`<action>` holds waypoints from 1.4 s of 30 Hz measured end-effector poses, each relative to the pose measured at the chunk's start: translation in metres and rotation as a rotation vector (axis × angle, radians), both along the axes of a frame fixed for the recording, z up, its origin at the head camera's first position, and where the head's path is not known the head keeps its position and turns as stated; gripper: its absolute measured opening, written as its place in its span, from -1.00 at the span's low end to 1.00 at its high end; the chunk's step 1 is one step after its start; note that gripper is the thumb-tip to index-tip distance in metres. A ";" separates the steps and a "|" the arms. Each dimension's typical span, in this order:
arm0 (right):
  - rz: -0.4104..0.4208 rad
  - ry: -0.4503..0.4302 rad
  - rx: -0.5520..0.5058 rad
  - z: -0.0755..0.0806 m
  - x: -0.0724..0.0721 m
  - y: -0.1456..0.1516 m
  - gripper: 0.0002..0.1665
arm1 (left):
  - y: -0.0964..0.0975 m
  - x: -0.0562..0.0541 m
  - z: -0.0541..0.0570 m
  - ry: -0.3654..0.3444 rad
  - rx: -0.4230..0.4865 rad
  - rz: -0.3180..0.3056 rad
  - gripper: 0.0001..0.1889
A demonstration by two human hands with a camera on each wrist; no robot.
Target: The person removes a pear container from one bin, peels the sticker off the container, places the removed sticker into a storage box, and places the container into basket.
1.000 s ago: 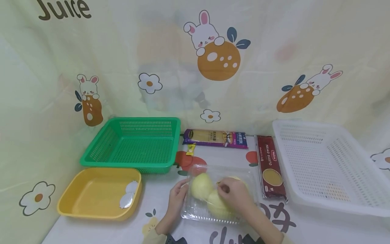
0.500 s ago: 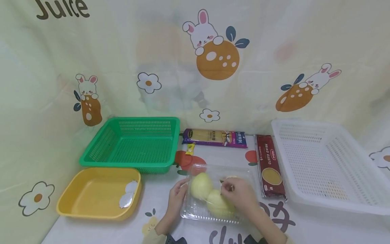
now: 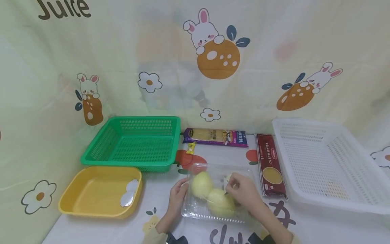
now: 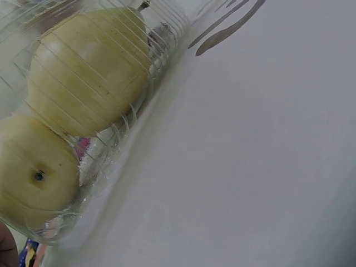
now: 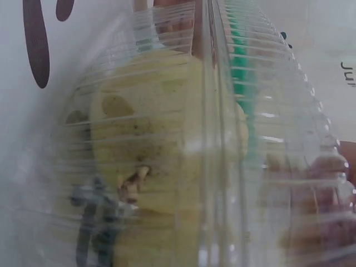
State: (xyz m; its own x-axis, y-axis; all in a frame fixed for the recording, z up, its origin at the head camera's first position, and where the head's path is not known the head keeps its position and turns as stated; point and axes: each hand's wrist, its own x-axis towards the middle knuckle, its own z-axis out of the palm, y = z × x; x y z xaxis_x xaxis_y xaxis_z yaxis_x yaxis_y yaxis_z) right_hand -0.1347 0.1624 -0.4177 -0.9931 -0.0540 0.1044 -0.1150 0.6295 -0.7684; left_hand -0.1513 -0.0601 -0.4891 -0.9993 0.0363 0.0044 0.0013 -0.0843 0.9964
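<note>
A clear plastic clamshell box (image 3: 195,211) with large pale-yellow pears (image 3: 221,202) inside lies in front of me, its lid down. My left hand (image 3: 176,198) holds the box by its left side; only a fingertip shows at the lower left of the left wrist view. Above the right part of the lid, my right hand (image 3: 245,193) pinches a small whitish piece with a dark edge (image 3: 225,184), which looks like a sticker. Another pear is mostly covered by that hand. Through the ribbed plastic, the right wrist view shows a pear (image 5: 156,128) and blurred fingers.
A green basket (image 3: 131,162) and a yellow tray (image 3: 91,215) with round whitish pieces (image 3: 129,193) stand left. Behind the box lie a purple pasta packet (image 3: 214,137) and a small yellow packet (image 3: 191,148). Right are a red spaghetti packet (image 3: 270,162) and a white basket (image 3: 320,200).
My right hand has moved a little right across the lid, and more of the whitish piece now shows at its fingertips. The left hand and the box have stayed in place.
</note>
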 end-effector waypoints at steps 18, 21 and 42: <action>0.010 -0.091 -0.181 0.007 -0.004 -0.003 -0.74 | -0.003 0.004 0.017 -0.028 -0.005 0.034 -0.69; -0.009 -0.101 -0.161 0.011 -0.004 -0.004 -0.76 | -0.003 -0.001 0.005 -0.035 0.042 0.031 -0.69; -0.044 -0.071 -0.181 0.014 -0.004 0.003 -0.79 | 0.001 0.003 0.009 -0.056 0.052 0.001 -0.68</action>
State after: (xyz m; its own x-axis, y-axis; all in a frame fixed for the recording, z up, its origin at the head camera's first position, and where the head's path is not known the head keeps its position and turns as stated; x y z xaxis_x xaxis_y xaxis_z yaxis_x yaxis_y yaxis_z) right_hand -0.1389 0.1650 -0.4033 -0.9993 0.0029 0.0385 -0.0323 0.4839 -0.8745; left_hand -0.1481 -0.0594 -0.4798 -0.9981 0.0367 -0.0500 -0.0545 -0.1361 0.9892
